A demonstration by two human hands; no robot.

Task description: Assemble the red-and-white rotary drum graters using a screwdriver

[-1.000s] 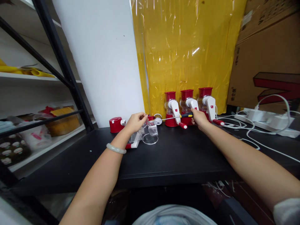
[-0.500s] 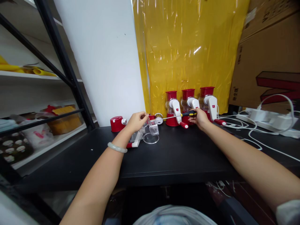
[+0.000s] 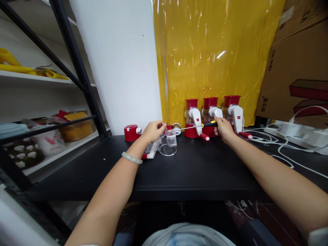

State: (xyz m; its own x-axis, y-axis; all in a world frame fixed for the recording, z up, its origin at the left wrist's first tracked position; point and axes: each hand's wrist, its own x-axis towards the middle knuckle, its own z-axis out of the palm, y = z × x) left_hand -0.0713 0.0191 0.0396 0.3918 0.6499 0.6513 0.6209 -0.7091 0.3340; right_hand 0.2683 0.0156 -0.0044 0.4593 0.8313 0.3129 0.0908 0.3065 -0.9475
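My left hand (image 3: 154, 131) closes its fingertips on the upper part of a clear plastic grater housing (image 3: 168, 150), which rests on the black table. In my right hand (image 3: 223, 129) is a screwdriver (image 3: 209, 124) with a black and yellow handle. Its long shaft points left, with the end at the housing's side opening; the very tip is hard to make out. A white crank handle (image 3: 151, 153) with a red grip lies partly behind my left wrist. A red base (image 3: 131, 133) sits to the left. Behind the housing is a white ring-shaped part (image 3: 176, 128).
Three red and white rotary graters (image 3: 191, 118) stand in a row against the yellow plastic sheeting (image 3: 220, 51). White cables and a power strip (image 3: 294, 133) lie at the right, before a large cardboard box (image 3: 289, 61). A black-framed shelf (image 3: 77, 75) is at the left.
The view has turned slightly left. My right fingers have closed more tightly around the screwdriver's handle end. My left hand still holds the clear housing.
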